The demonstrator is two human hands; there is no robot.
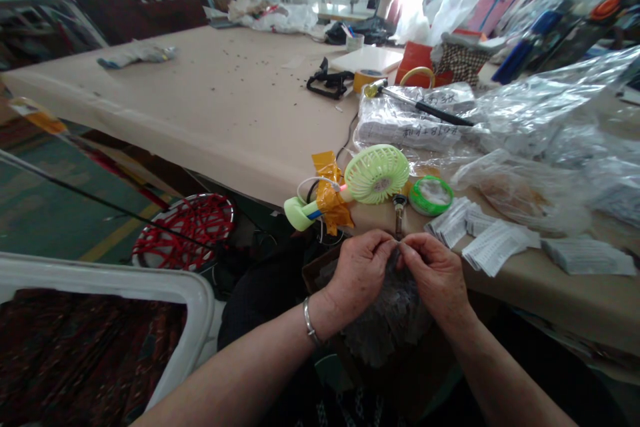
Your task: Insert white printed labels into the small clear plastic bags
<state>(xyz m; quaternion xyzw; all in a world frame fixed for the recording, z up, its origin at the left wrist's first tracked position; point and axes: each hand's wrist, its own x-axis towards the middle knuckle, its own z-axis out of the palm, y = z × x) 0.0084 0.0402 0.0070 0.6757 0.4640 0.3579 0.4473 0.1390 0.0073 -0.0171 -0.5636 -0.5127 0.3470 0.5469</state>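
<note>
My left hand (pixel 364 265) and my right hand (pixel 434 273) meet at the table's front edge. Thumb and fingertips are pinched together on both, and whatever lies between them is too small to make out. Just beyond the fingertips stands a thin metal rod with a dark round top (pixel 399 207). Beneath my hands, a heap of thin, translucent greyish pieces (pixel 387 320) sits in what looks like a brown box. A light-green handheld fan (pixel 377 175) is fixed to the table edge with orange tape (pixel 330 203). Right of the rod is a round green container (pixel 431 196).
Stacks of printed paper slips (pixel 500 240) lie on the right, with plastic bags (pixel 540 127) behind. A black-handled hammer (pixel 425 107) rests on a wrapped package. Tape (pixel 367 79) lies farther back. At lower left stand a white bin (pixel 200 300) and a red-strapped basket (pixel 185 233).
</note>
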